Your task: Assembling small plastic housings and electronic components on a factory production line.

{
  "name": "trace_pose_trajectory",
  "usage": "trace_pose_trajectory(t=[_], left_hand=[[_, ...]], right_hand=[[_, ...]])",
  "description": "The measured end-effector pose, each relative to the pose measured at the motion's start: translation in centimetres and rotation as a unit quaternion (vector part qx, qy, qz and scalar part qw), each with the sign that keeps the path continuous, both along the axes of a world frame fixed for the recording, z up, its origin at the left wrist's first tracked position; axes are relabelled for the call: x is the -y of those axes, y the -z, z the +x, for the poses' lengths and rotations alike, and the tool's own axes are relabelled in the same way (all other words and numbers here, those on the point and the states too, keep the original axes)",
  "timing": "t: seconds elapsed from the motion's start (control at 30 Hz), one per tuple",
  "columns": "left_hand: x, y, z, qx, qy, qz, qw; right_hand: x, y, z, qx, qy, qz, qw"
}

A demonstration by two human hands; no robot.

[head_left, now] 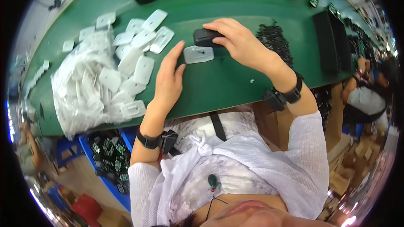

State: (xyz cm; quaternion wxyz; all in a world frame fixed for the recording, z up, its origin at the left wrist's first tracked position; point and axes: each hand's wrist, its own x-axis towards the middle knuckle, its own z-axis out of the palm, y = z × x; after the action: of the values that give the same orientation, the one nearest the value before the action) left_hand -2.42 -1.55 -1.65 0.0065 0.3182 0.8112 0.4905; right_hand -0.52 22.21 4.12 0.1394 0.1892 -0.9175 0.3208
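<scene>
My right hand is closed over a small black box-shaped part on the green table. Just below that part lies a white plastic plate flat on the table. My left hand rests flat with fingers together, its fingertips touching the plate's left edge. Both wrists carry black bands.
A heap of white plastic plates and clear bags fills the table's left. A pile of small black pieces and a black box lie to the right. A blue crate of green circuit boards sits below. Another person works at the right.
</scene>
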Motion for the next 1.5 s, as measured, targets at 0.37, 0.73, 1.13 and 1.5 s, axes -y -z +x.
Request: trace_pose_trajectory(t=[0.37, 0.73, 1.13, 1.5], left_hand=[[0.3, 0.2, -0.6, -0.061, 0.012, -0.008, 0.998], [0.7, -0.2, -0.2, -0.158, 0.02, -0.137, 0.978], [-1.4, -0.9, -0.4, -0.231, -0.015, -0.157, 0.96], [-2.7, -2.0, -2.1, 0.271, -0.045, 0.13, 0.953]], right_hand=[[3.3, 1.5, 0.6, 0.019, -0.019, 0.071, 0.997], [4.3, 2.9, 1.7, -0.068, 0.019, 0.147, 0.987], [1.9, 2.5, -0.9, 0.025, -0.007, 0.04, 0.999], [1.8, 2.1, -0.2, 0.244, 0.001, -0.422, 0.873]])
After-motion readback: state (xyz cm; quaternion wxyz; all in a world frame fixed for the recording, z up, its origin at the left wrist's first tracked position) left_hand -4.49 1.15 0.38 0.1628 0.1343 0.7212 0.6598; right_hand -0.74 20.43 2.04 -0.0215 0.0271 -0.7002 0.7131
